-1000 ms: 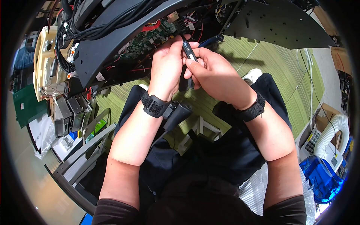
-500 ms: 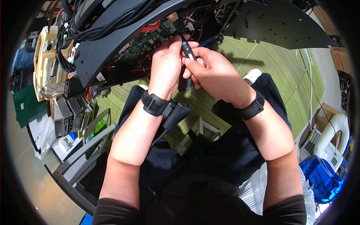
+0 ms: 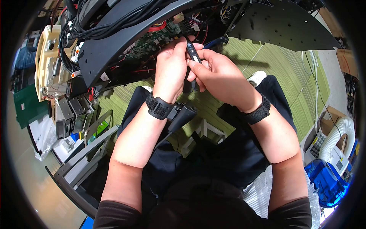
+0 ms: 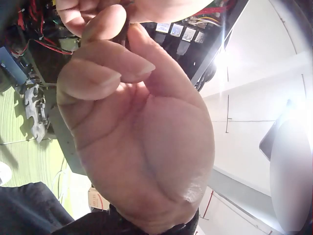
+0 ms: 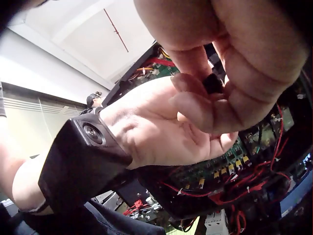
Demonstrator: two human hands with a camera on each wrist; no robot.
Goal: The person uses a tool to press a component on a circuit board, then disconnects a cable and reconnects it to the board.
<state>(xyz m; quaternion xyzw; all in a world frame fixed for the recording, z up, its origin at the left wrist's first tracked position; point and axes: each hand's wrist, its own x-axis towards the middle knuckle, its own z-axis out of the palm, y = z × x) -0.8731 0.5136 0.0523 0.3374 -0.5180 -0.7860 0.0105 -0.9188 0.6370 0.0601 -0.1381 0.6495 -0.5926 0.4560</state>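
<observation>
A slim black pen-shaped tool (image 3: 190, 49), with small markings and a pale strip on its side, slants between my two hands in the head view. My right hand (image 3: 223, 78) pinches its body between thumb and curled fingers. The thumb and forefinger of my left hand (image 3: 170, 68) close on its upper end. In the left wrist view, that left hand (image 4: 142, 127) shows its palm, its other fingers curled. A dark bit of the tool (image 5: 213, 84) peeks out between the right fingers in the right wrist view. The tool's tip is hidden. Just beyond the hands lies a green circuit board (image 3: 171, 30).
The board sits inside a black housing (image 3: 114, 42) with bundled black cables (image 3: 114, 32) across it. A black panel (image 3: 274, 28) spreads out at the upper right. Red wires (image 5: 244, 196) run below the board. A grey frame (image 3: 85, 150) stands at the left, a white hose (image 3: 345, 129) at the right.
The hands and the tool keep the same hold. The head view has shifted very slightly.
</observation>
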